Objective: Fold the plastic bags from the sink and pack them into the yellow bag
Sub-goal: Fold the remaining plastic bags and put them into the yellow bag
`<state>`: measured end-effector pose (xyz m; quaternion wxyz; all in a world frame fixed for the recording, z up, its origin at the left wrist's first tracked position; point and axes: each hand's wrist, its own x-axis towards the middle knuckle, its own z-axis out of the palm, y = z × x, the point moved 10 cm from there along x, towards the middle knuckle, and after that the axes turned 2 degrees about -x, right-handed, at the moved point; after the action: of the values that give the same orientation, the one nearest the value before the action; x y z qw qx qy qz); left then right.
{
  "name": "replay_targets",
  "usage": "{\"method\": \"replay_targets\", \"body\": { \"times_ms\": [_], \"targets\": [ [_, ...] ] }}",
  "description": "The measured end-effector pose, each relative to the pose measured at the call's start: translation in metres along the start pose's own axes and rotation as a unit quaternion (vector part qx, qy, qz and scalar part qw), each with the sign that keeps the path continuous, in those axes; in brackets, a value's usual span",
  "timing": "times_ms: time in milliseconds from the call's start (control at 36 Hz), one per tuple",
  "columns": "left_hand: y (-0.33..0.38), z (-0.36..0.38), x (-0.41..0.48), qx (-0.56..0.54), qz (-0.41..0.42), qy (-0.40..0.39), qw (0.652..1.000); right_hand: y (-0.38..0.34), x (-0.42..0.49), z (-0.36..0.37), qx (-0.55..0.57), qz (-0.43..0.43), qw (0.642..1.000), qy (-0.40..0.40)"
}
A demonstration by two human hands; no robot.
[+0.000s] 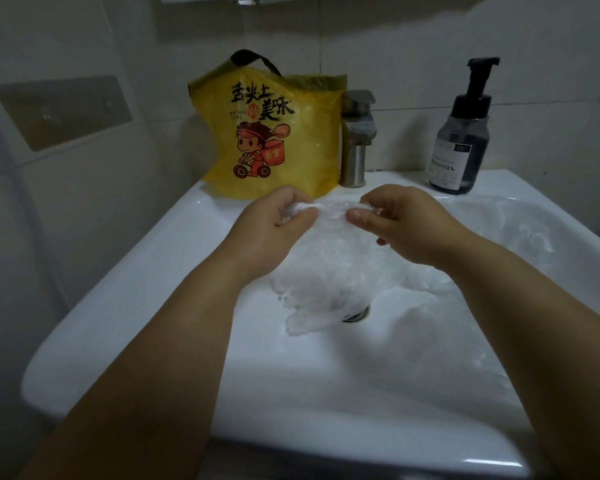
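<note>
so, a white ceramic sink (125,306) stands against a wall of pale tiles (66,46), and the light in the room is dim. behind the basin there is a steel faucet (355,140), and to its right a dark soap pump bottle (459,133) stands on the back rim.

both forearms reach forward over the basin. the left hand (274,226) and the right hand (406,223) are held near each other above the middle of the sink, and each one pinches the top edge of a clear plastic bag (329,265) between thumb and curled fingers, so the edge is stretched between them. the rest of this bag hangs down and its lower end lies in the basin, close to the drain (357,315).

more clear plastic (520,230) lies crumpled in the right part of the basin.

the yellow bag (274,133) with a cartoon print stands upright on the back left rim, just beside the faucet; what is inside it i cannot tell.
</note>
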<state>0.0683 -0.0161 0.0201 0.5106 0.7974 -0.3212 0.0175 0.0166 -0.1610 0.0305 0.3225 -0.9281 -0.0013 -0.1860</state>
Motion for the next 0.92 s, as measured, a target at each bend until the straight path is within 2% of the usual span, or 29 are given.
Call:
{"method": "replay_targets", "body": {
  "times_ms": [111,250,333,417,444,500,556,694,778,889,917],
  "targets": [
    [-0.004,0.002,0.000,-0.160,-0.045,-0.010,0.986,0.000,-0.003,0.001,0.076,0.018,0.996,-0.031],
    [-0.013,-0.012,0.002,-0.251,-0.082,0.064,0.963,0.001,-0.005,0.005,0.156,0.052,0.984,-0.064],
    [-0.013,-0.013,0.006,-0.377,-0.087,0.100,0.917,0.000,-0.006,0.014,0.268,0.082,0.958,-0.061],
    [-0.008,0.007,0.008,-0.497,-0.099,0.045,0.861,-0.002,-0.006,0.028,0.345,0.112,0.931,-0.043],
    [-0.008,0.021,0.006,-0.498,-0.124,0.007,0.858,-0.004,-0.006,0.033,0.372,0.117,0.920,-0.042],
    [-0.008,0.051,0.000,-0.426,-0.158,-0.077,0.888,-0.010,-0.007,0.042,0.404,0.114,0.906,-0.045],
    [-0.008,0.068,-0.005,-0.362,-0.168,-0.100,0.911,-0.012,-0.008,0.045,0.402,0.110,0.908,-0.040],
    [-0.009,0.059,0.000,-0.358,-0.169,-0.041,0.917,-0.010,-0.008,0.045,0.367,0.103,0.924,-0.033],
    [-0.013,0.047,0.004,-0.399,-0.171,-0.018,0.900,-0.005,-0.007,0.043,0.360,0.118,0.924,-0.043],
    [-0.028,0.009,0.010,-0.454,-0.178,0.094,0.868,0.005,-0.007,0.032,0.326,0.130,0.935,-0.046],
    [-0.033,-0.001,0.010,-0.441,-0.174,0.117,0.873,0.007,-0.007,0.030,0.321,0.132,0.937,-0.045]
  ]
}}
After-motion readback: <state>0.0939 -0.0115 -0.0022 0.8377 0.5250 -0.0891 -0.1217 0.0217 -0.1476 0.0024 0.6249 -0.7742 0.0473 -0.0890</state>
